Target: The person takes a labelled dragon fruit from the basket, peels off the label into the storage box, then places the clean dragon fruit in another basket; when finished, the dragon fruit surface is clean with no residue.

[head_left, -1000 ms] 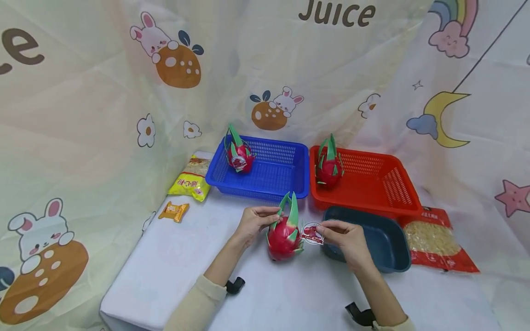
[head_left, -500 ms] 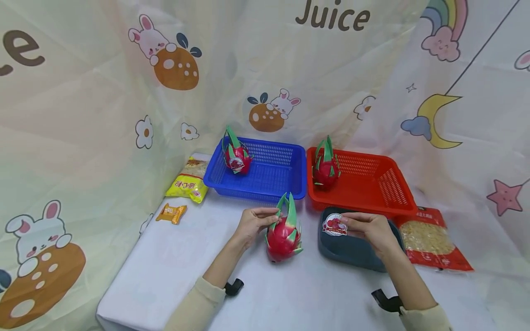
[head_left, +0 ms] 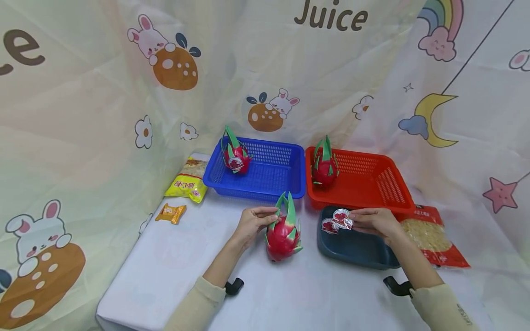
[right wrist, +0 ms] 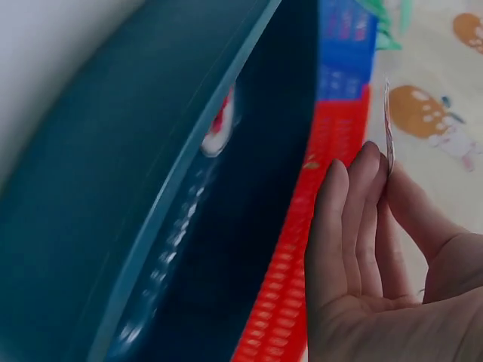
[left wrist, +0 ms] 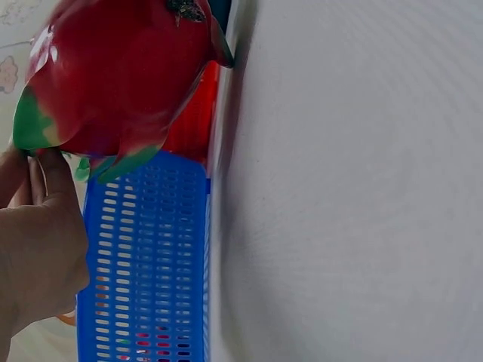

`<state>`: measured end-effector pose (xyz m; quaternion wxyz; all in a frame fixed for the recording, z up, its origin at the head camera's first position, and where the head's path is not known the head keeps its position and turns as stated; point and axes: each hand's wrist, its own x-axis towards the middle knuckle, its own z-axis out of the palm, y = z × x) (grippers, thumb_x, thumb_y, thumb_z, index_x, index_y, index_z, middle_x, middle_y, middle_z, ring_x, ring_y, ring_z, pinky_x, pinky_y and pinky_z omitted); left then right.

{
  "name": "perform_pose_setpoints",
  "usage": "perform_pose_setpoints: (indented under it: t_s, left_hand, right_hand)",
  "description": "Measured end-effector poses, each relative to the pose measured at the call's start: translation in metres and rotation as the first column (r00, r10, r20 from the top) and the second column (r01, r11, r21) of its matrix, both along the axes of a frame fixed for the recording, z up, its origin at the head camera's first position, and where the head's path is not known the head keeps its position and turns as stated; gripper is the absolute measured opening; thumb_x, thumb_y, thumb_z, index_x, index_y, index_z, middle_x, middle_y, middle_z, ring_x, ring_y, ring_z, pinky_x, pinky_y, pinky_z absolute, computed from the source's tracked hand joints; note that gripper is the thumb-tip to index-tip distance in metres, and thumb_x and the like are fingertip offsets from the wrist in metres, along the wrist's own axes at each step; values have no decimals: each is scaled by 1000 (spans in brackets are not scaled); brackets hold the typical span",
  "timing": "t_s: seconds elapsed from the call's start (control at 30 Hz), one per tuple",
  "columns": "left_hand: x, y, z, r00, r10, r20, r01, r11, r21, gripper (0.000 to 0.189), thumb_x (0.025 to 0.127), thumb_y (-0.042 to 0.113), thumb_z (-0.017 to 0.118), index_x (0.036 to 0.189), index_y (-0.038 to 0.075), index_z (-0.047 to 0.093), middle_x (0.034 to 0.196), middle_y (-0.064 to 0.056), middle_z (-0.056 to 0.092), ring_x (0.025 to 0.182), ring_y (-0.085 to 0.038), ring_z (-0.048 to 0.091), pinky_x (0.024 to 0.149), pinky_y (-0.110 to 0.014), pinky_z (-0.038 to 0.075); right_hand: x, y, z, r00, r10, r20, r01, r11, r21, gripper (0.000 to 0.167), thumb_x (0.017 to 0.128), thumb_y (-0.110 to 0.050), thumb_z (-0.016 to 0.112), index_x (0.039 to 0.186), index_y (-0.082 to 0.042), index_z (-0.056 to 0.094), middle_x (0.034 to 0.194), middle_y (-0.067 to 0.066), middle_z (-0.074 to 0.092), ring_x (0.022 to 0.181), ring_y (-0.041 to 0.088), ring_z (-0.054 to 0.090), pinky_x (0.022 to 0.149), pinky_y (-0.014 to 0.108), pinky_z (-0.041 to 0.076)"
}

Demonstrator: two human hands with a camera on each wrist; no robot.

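In the head view my left hand (head_left: 251, 225) pinches a green leaf of a red dragon fruit (head_left: 283, 239) at the table's middle. Seen from the left wrist, the fruit (left wrist: 121, 75) hangs close above my fingers (left wrist: 56, 177). My right hand (head_left: 376, 221) holds a round red-and-white label (head_left: 342, 218) by its edge, over a dark teal tub (head_left: 352, 253). From the right wrist, this label (right wrist: 388, 128) shows edge-on between thumb and fingertips. A second round label (head_left: 330, 225) lies inside the tub, apart from the hand.
Behind stand a blue basket (head_left: 269, 177) and a red basket (head_left: 364, 184), each with one dragon fruit. A yellow bag (head_left: 188, 181) and an orange wrapped snack (head_left: 171, 213) lie left. To the right lies a red bag (head_left: 434, 236) of pale contents.
My right hand has carried its label rightward from beside the dragon fruit to over the tub. The second label has come into sight there. My left hand stays on the leaf.
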<state>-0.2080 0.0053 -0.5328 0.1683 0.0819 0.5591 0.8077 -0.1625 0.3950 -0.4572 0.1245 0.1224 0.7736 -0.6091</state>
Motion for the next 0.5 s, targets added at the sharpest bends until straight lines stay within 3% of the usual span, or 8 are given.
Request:
perform_pose_setpoints:
  t_s: [0.27,0.5]
  left_hand:
    - [1,-2,-3,1000,3,3,-3,999,-46,35,90,6,81,123,-3,74,109,-12,79,97,-19,77,92,-30,61]
    - [1,-4,-3,1000,4,-11,-4,999,-38,31,91,7,81,121,0,76,109,-13,79,99,-21,77,93,-32,60]
  right_hand:
    - [-10,13,-18,997,29,69,-35,996,87,42,102,-17,69,133,12,64,105,12,79,89,26,79,85,45,62]
    - [-16,17,-31,994,53,90,-71,975,212,35,105,-12,62,128,14,66,108,20,77,88,27,77,82,49,63]
